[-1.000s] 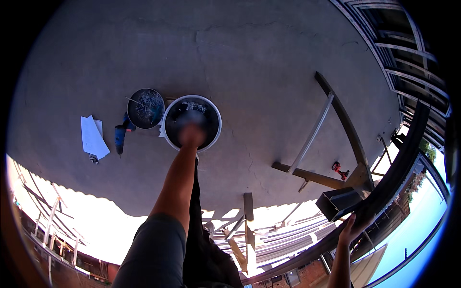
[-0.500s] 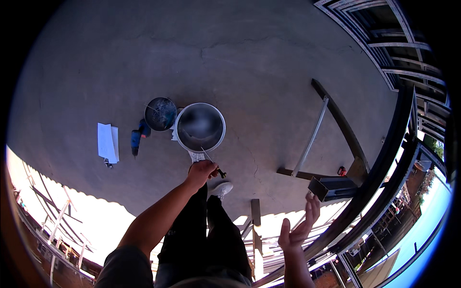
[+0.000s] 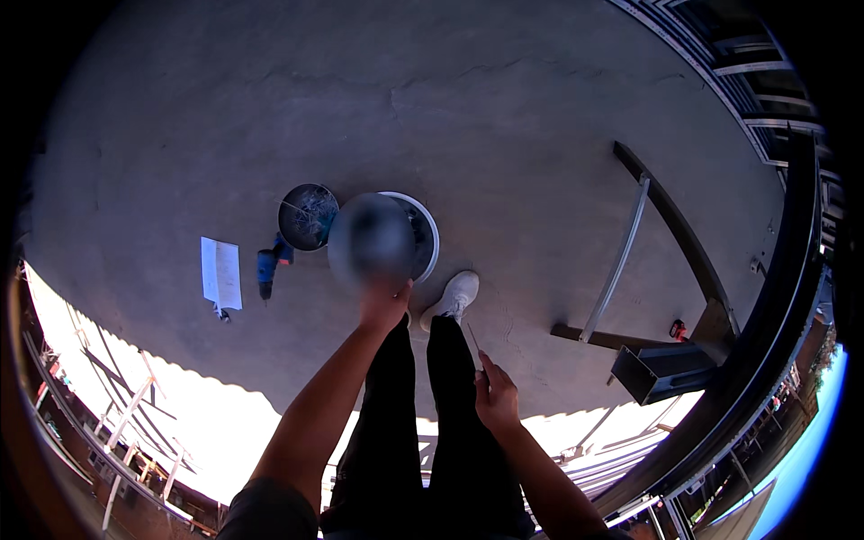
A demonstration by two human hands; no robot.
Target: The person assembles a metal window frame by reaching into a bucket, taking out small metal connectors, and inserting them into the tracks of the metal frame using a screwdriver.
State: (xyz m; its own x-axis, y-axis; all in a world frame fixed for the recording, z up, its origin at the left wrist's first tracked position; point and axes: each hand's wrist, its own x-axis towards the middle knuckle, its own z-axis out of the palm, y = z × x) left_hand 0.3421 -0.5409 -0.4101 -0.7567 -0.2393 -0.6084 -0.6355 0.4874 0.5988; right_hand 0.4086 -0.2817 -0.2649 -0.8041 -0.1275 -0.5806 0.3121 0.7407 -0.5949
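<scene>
My right hand is closed around a screwdriver, its thin shaft pointing up toward my shoe and its handle hidden in the fist. At the near side of a round, pale-rimmed bucket is my left hand. A blurred patch covers much of the bucket and my left fingers, so their grip cannot be made out. Beside the bucket, on its left, stands a smaller dark round bucket with thin, tangled bits inside. A blue and black power drill lies just below it on the floor.
White paper sheets lie on the concrete left of the drill. Over to the right are a dark angled metal frame with a lighter bar, a square dark tube and a small red tool. My white shoe is beside the bucket.
The screwdriver has passed from my left hand to my right, which was open and farther right. My left hand has moved up to the bucket. The view has shifted slightly.
</scene>
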